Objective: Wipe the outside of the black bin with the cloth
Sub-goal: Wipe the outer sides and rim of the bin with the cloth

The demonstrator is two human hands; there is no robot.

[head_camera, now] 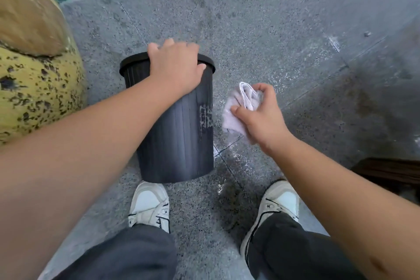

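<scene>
Head view: my left hand (176,65) clamps the black bin (176,129) by its rim — light, stiff plastic, I judge; right hand (256,112) pinches the soft cloth (231,118) just right.

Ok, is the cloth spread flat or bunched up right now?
Bunched up. The right hand pinches the cloth into a crumpled wad, held just beside the black bin, apparently not touching its wall.

The bin (175,125) stands on the floor (261,18) just ahead of the left shoe (150,206), with the left hand (176,65) on its rim, the right hand (258,113) holding the cloth (234,118) just right of it, the right shoe (276,206) back to its right, and the speckled boulder (34,79) to its left.
</scene>
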